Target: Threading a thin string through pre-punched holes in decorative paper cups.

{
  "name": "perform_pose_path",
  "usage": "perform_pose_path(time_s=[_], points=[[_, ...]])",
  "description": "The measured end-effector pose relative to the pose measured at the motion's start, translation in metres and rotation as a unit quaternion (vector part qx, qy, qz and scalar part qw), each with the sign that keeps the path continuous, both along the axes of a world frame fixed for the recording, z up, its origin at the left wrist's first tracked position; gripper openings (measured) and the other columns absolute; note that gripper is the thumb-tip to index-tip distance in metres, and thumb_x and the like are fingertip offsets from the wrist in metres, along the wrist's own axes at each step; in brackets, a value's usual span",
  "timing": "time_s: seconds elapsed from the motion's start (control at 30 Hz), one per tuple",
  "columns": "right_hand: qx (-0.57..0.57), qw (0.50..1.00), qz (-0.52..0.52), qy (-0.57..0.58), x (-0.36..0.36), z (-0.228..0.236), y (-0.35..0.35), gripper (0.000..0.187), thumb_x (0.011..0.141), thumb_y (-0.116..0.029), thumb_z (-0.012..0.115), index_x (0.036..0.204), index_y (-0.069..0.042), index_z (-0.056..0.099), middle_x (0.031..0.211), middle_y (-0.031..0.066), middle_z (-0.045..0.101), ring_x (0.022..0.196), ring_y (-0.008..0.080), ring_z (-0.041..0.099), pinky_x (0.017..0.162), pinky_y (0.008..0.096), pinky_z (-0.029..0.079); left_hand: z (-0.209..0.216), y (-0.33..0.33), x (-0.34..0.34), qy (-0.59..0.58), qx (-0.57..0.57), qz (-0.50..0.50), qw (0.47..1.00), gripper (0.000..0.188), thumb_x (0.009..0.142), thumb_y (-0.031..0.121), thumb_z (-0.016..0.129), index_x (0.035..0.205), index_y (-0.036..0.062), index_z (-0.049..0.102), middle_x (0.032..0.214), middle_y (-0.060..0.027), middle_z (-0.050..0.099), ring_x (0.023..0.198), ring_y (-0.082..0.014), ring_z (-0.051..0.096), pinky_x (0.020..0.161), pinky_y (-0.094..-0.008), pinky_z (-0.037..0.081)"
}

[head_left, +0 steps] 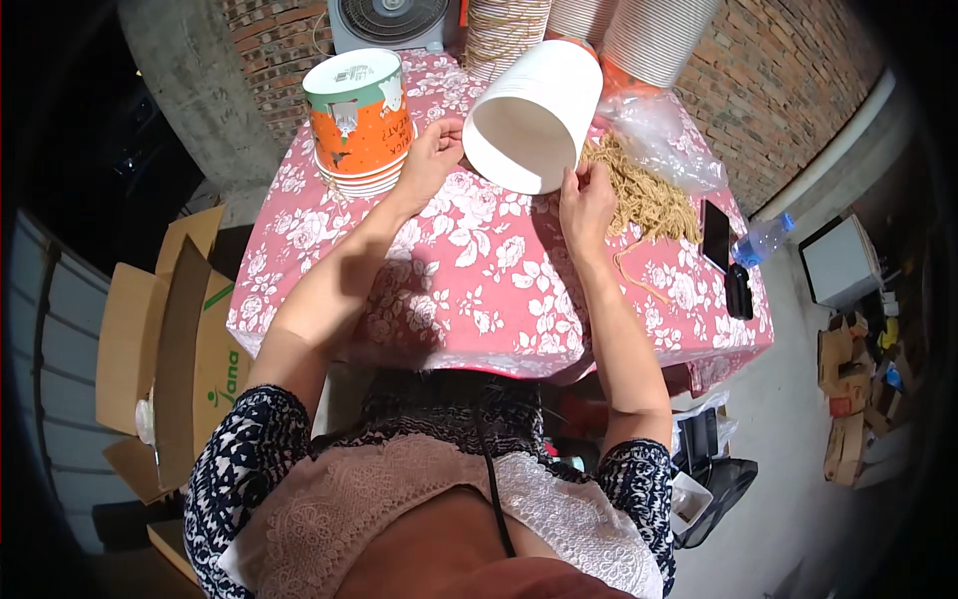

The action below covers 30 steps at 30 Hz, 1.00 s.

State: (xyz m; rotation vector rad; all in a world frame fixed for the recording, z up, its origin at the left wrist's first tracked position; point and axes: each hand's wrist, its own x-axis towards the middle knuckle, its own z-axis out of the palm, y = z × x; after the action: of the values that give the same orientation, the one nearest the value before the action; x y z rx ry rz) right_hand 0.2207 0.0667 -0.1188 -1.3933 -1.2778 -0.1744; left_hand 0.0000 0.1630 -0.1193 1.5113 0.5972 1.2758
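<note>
"Where is the white, cylindrical paper bucket (555, 100)?"

"Tilted over the pink floral tablecloth (539, 304). The right hand (587, 205) pinches its rim; the left hand (431, 160) has fingertips at its left side, but how closed, I cannot tell."

"How will it handle?"

"Probably light and stiff, yet easily dented; better hold the rim gently."

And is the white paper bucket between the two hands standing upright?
No, the white paper bucket is tilted, its open mouth facing the person, between the left hand and the right hand.
</note>
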Motion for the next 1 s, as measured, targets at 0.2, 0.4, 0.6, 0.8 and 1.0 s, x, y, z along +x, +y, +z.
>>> perform_pose_path(time_s=[0.2,0.4,0.6,0.8,1.0], points=[[-0.038,0.999,-0.024,-0.002,-0.005,0.013,-0.004,0.014,0.082,-0.011,0.066,0.083,-0.001,0.055,0.069,0.0152,0.060,0.062,0.0324,0.061,0.060,0.0424,0.047,0.003,0.005,-0.007,0.001,-0.028,-0.024,0.999,0.031,0.091,0.003,0.058,0.119,-0.0084,0.050,0.101,-0.0103,0.063,0.087,-0.0136,0.063,0.077,-0.0254,0.052],[-0.084,0.996,0.000,0.026,-0.012,0.020,-0.011,0.019,0.079,-0.016,0.063,0.080,0.002,0.058,0.069,0.0186,0.062,0.061,0.0308,0.063,0.060,0.0418,0.048,0.007,-0.003,-0.002,0.017,-0.032,-0.034,0.999,0.028,0.088,0.000,0.058,0.113,-0.0021,0.044,0.092,-0.0098,0.060,0.072,-0.0122,0.063,0.056,-0.0236,0.052],[-0.177,0.927,0.232,0.236,-0.016,0.040,-0.037,0.027,0.093,-0.023,0.057,0.086,0.002,0.064,0.068,0.0055,0.062,0.064,0.0127,0.060,0.059,0.0304,0.048,0.030,-0.012,-0.023,0.069,-0.028,0.056,0.996,0.024,0.089,0.004,0.054,0.109,-0.0053,0.045,0.081,-0.0100,0.061,0.048,-0.0120,0.056,0.031,-0.0238,0.041],[-0.129,0.952,0.209,0.180,0.034,0.055,-0.099,0.034,0.100,-0.030,0.053,0.097,0.000,0.069,0.075,0.0027,0.064,0.065,0.0081,0.056,0.055,0.0238,0.043,0.081,-0.052,-0.030,0.111,-0.012,0.061,0.992,0.028,0.086,0.004,0.056,0.110,-0.0092,0.052,0.078,-0.0098,0.064,0.047,-0.0111,0.055,0.031,-0.0226,0.041],[-0.054,0.950,0.091,0.293,0.097,0.037,-0.178,0.021,0.100,-0.017,0.056,0.091,-0.001,0.067,0.084,0.0043,0.070,0.070,0.0096,0.067,0.054,0.0209,0.046,0.093,-0.103,-0.040,0.147,-0.084,0.041,0.985,0.023,0.086,0.004,0.057,0.105,-0.0076,0.055,0.075,-0.0082,0.063,0.041,-0.0103,0.053,0.030,-0.0206,0.038]])
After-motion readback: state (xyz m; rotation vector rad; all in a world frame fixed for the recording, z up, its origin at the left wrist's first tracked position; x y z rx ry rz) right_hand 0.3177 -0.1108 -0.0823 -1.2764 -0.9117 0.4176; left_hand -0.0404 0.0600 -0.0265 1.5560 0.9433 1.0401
